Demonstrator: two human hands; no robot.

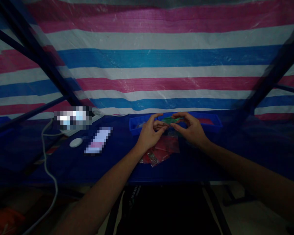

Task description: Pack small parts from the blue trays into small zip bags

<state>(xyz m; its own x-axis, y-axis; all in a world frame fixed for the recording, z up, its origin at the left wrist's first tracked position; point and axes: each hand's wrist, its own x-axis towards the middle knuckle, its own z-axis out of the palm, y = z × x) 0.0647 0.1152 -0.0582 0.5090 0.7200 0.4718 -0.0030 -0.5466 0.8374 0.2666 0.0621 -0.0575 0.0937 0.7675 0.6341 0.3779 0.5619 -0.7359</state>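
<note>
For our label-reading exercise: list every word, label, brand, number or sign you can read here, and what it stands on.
No legible text.
White lettering on the black object under the dark blue table: too blurred to read.
The small green piece held by left hand and right hand: no print visible.

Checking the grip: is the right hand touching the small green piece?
Touching. The head view shows the right hand pinching one end of the green piece, the left hand holding the other end.
</note>
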